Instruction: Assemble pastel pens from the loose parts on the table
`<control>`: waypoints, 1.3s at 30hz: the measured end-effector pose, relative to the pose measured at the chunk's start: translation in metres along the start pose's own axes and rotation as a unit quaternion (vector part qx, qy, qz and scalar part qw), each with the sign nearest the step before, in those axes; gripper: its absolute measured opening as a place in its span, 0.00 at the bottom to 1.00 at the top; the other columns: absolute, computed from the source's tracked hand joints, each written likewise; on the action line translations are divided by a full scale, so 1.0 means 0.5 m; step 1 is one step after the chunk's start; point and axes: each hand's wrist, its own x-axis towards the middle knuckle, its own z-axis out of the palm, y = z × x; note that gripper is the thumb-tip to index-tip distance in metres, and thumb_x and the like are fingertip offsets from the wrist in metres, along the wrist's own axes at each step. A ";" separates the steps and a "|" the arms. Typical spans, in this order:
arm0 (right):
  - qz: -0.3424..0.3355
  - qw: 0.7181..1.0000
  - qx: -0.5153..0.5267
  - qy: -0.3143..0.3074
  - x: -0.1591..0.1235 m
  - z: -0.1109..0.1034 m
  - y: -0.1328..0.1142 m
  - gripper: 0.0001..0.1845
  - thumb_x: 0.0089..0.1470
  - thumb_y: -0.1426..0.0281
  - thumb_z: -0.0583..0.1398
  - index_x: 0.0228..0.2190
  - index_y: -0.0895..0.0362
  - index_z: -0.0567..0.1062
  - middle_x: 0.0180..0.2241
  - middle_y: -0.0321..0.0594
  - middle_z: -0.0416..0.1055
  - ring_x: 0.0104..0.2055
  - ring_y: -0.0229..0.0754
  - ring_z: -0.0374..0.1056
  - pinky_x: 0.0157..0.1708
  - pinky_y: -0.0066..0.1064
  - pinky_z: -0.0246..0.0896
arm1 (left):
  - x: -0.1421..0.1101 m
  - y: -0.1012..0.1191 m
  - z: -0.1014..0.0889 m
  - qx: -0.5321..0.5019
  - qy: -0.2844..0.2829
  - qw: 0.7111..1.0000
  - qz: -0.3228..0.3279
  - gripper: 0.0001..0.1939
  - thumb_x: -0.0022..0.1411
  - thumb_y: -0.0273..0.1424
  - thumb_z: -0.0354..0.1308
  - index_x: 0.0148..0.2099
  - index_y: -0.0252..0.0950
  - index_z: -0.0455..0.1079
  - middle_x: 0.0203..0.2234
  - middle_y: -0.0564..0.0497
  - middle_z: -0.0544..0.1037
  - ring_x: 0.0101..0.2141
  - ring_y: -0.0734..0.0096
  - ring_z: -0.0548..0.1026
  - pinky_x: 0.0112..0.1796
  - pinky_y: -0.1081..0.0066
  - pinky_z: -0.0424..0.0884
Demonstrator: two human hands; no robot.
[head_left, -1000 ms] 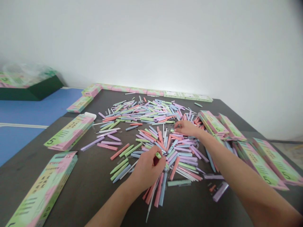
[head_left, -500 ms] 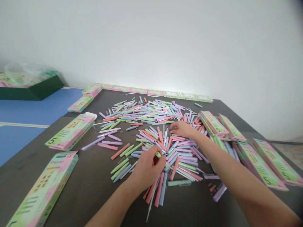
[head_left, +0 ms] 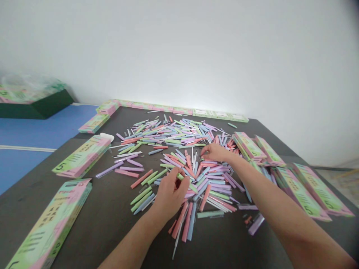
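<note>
My left hand (head_left: 171,191) is closed around a light green pen barrel (head_left: 193,187), whose front end sticks out past the fingertips toward the right. Beneath and around it spreads a heap of pastel pen parts (head_left: 221,183) in pink, purple, blue and green, with white refills mixed in. Farther back, my right hand (head_left: 215,152) reaches over the heap with thumb and fingers curled together. Whatever lies between those fingertips is too small and hidden to name. Pink barrels (head_left: 187,223) and a blue one lie side by side just below my left hand.
Printed pen boxes lie at the left (head_left: 84,155), with another nearer (head_left: 47,228). More boxes (head_left: 249,145) line the right side, and a row of boxes (head_left: 182,111) runs along the back. A dark green crate (head_left: 53,104) stands on the blue table.
My left hand has turned, so the green barrel points more to the right and shows more of its length. My right hand has shifted slightly left and nearer, its fingers still curled.
</note>
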 end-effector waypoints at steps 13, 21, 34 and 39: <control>-0.034 0.999 -0.035 0.005 0.005 0.020 -0.026 0.12 0.47 0.71 0.60 0.36 0.57 0.79 0.34 0.42 0.78 0.36 0.43 0.71 0.34 0.26 0.59 | 0.003 -0.008 -0.002 0.022 0.009 1.000 0.020 0.07 0.62 0.32 0.49 0.31 0.37 0.59 0.16 0.62 0.54 0.18 0.79 0.53 0.23 0.76 0.50; 0.031 0.997 -0.047 0.050 0.008 -0.018 0.048 0.17 0.53 0.69 0.56 0.43 0.59 0.78 0.33 0.41 0.78 0.34 0.42 0.71 0.34 0.27 0.60 | 0.003 -0.010 0.000 0.026 0.007 0.999 0.026 0.07 0.62 0.31 0.49 0.31 0.38 0.59 0.15 0.63 0.54 0.17 0.80 0.54 0.23 0.76 0.49; 0.054 0.995 -0.086 0.009 0.015 0.009 0.060 0.13 0.51 0.66 0.60 0.39 0.57 0.78 0.34 0.42 0.78 0.37 0.43 0.72 0.34 0.26 0.58 | 0.002 -0.006 0.001 0.034 0.010 0.999 0.035 0.08 0.62 0.31 0.49 0.30 0.37 0.59 0.15 0.63 0.53 0.17 0.80 0.53 0.22 0.77 0.49; 0.063 0.993 -0.101 0.017 0.015 0.011 0.048 0.12 0.54 0.67 0.58 0.38 0.58 0.78 0.37 0.46 0.78 0.40 0.46 0.72 0.37 0.29 0.58 | 0.004 -0.008 0.001 0.025 0.008 0.999 0.037 0.07 0.62 0.31 0.49 0.30 0.38 0.58 0.15 0.62 0.53 0.17 0.80 0.53 0.22 0.77 0.49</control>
